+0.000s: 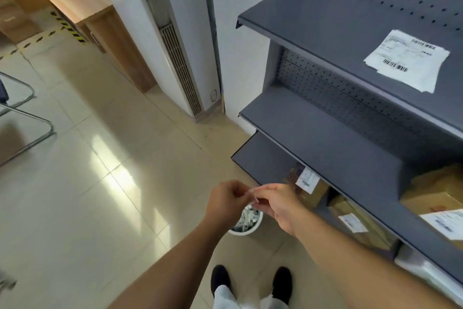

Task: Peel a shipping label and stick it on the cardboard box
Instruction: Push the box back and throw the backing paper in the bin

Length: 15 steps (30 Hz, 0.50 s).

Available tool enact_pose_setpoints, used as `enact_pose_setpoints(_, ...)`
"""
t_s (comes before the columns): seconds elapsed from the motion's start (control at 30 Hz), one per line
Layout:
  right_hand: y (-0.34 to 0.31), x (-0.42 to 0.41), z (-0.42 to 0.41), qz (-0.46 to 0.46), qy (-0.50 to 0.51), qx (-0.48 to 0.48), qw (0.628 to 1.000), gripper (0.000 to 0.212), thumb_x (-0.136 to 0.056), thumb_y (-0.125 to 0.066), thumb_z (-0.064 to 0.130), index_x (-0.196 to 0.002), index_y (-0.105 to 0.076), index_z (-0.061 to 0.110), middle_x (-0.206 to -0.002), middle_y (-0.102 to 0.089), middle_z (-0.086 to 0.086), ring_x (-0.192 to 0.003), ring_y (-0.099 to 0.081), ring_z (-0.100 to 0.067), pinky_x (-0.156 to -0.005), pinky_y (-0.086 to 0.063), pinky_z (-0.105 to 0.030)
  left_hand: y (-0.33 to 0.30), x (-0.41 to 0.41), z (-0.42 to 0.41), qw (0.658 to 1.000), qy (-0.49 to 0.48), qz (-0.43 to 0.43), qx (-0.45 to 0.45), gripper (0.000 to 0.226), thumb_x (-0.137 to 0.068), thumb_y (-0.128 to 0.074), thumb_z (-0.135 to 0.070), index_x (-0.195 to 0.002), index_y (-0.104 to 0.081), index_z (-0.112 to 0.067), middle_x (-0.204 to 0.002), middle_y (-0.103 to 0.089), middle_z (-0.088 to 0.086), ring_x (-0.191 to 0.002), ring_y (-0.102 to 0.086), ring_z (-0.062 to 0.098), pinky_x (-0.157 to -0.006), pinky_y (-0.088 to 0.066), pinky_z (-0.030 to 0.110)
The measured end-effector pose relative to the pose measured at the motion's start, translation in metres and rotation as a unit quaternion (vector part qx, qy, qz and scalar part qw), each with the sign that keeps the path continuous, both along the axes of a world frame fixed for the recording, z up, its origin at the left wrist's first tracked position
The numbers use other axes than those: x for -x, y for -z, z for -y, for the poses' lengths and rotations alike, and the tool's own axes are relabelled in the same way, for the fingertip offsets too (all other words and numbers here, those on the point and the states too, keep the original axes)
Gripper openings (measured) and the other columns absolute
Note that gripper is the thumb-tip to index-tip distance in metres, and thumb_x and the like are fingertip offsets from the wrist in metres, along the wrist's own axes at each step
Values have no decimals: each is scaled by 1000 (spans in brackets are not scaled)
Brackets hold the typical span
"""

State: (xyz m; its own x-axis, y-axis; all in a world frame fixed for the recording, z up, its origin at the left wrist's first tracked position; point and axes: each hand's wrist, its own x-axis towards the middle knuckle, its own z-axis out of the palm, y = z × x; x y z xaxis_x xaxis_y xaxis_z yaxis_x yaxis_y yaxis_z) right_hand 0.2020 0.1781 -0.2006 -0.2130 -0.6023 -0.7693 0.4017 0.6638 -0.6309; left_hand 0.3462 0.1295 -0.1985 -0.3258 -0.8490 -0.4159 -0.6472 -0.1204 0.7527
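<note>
Left hand (225, 202) and right hand (275, 202) pinch a small scrap (250, 192) together above a white bin (246, 223); labels (407, 59) lie on grey shelf (338, 20).

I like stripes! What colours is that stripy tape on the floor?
Yellow and black floor tape, seen in the head view.

From my feed I see both forearms bare to the lower edge of the frame, with no sleeve, watch or ring on show. The left hand (224, 202) and right hand (280, 204) are ungloved. At the bottom centre, I make out pale, near-white trousers (225, 296), and below them a pair of black shoes (220, 277) with rounded toes; laces or markings are too blurred to tell.
</note>
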Motion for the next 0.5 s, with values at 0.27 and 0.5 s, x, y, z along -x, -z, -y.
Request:
enact_pose_setpoints(0.27,80,-3,9,-164,-121,-22,979,15,-92,-62,31,-96,-76,28,-93,-76,1,-86,-71,-18,-88,-62,-45,86,-13,16,996,-35,79,-26,19,-86,-70,-17,-71,-65,-28,-67,-64,-10,-67,-62,11,-56,-43,24)
enact_pose_setpoints(0.5,150,13,8,-215,-93,-56,971,20,-101,-47,31,-90,-63,30,-99,-72,-1,-97,-66,-26,-94,-56,-53,165,-37,16,990,-76,117,-32,16,-94,-60,-29,-94,-74,-22,-89,-75,-5,-84,-69,18,-76,-58,36)
